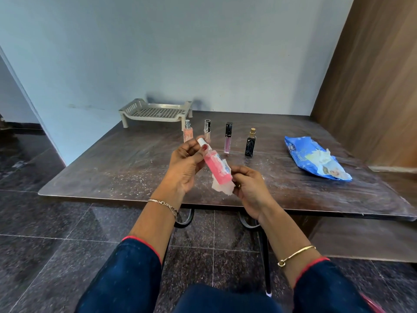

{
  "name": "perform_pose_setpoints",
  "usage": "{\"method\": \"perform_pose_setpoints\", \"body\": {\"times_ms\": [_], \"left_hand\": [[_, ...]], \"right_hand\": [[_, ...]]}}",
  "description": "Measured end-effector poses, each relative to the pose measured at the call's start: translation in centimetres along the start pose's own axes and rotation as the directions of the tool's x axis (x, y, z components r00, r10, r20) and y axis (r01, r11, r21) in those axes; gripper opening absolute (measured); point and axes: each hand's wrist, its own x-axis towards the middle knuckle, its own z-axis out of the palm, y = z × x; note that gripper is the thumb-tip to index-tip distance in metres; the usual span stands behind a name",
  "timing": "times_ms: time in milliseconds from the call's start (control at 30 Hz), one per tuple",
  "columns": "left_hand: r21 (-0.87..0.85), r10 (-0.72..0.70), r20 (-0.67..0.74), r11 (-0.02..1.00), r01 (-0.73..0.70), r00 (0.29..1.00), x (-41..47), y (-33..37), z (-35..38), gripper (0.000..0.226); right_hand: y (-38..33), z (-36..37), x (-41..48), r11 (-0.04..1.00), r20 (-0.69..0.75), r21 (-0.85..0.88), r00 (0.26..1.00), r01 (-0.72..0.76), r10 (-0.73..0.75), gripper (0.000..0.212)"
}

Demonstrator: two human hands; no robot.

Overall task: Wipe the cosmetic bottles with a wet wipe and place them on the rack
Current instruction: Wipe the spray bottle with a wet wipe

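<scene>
My left hand (184,164) grips the upper end of a pink bottle (214,167) with a white cap, held tilted above the table's near edge. Against the bottle's lower end my right hand (247,188) pinches a white wet wipe (222,188). Standing in a row on the dark table (112,168) are a peach spray bottle (187,132), a clear tube with a black cap (207,129), a purple lip-gloss tube (228,138) and a black perfume bottle (250,144). The beige perforated rack (155,111) sits at the table's back left with nothing on it.
A blue pack of wet wipes (316,158) lies at the right of the table, a wipe poking from its opening. A wooden panel (372,86) rises on the right and a pale wall stands behind the table. Dark tiled floor lies below.
</scene>
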Motion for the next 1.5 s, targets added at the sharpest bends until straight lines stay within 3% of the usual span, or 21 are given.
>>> {"method": "perform_pose_setpoints", "body": {"times_ms": [133,267,400,600,833,933,1000,1100,1233,1333,1400,1433,1467,1500], "left_hand": [[-0.022,0.053,-0.015,0.998,-0.054,0.998,0.0,0.3,0.3,0.025],[0.066,0.172,-0.026,0.983,-0.17,0.985,-0.3,0.1,1.2,0.029],[0.166,0.295,-0.017,0.943,-0.289,0.955,-0.8,0.3,2.2,0.03],[0.305,0.387,-0.022,0.881,-0.362,0.922,-1.6,1.3,4.1,0.037],[0.264,0.33,-0.018,0.912,-0.314,0.944,-1.7,1.8,3.9,0.041],[0.166,0.205,0.05,0.963,-0.211,0.977,-1.9,0.9,4.1,0.056],[0.26,0.165,0.069,0.949,-0.178,0.984,-2.0,0.1,4.1,0.059],[0.379,0.155,0.049,0.911,-0.162,0.987,-2.2,-0.6,3.8,0.039],[0.445,0.124,0.044,0.886,-0.131,0.991,-2.3,-1.0,3.7,0.033],[0.552,0.113,-0.02,0.83,-0.084,0.993,-2.4,-1.4,3.5,0.047],[0.618,0.131,-0.038,0.782,-0.08,0.991,-2.4,-1.7,3.2,0.054],[0.642,0.144,-0.04,0.762,-0.085,0.989,-2.5,-1.8,3.2,0.056],[0.659,0.151,-0.043,0.747,-0.086,0.988,-2.5,-2.0,3.2,0.057],[0.673,0.158,-0.046,0.735,-0.087,0.986,-2.6,-2.0,3.3,0.056]], "right_hand": [[0.7,-0.5,-0.9,0.97,-0.027,0.238,0.998,-0.056,0.064,0.033],[0.9,0.0,-1.0,0.919,-0.077,0.385,0.989,-0.085,0.124,0.012],[0.6,0.8,-0.9,0.925,-0.108,0.366,0.982,-0.103,0.152,0.023],[-0.6,1.0,-0.6,0.901,-0.213,0.422,0.956,-0.095,0.2,0.016],[-0.6,1.0,-1.0,0.876,-0.197,0.464,0.948,-0.135,0.25,0.018],[-0.7,1.1,-1.1,0.853,-0.109,0.5,0.967,-0.148,0.231,0.022],[-1.2,1.0,-1.1,0.846,-0.056,0.511,0.976,-0.152,0.21,0.021],[-1.6,0.7,-1.1,0.86,-0.084,0.491,0.976,-0.137,0.202,0.011],[-1.7,0.4,-0.9,0.906,-0.203,0.421,0.97,-0.036,0.133,0.007],[-2.9,0.5,-0.4,0.928,-0.277,0.332,0.958,0.169,-0.075,0.011],[-3.8,0.6,0.0,0.926,-0.316,0.049,0.885,0.375,-0.342,0.015],[-4.2,0.6,0.2,0.872,-0.307,-0.17,0.816,0.46,-0.49,0.018],[-4.4,0.6,0.2,0.754,-0.245,-0.412,0.735,0.512,-0.633,0.02],[-4.3,0.6,0.1,0.567,-0.11,-0.625,0.658,0.537,-0.745,0.02]]}}
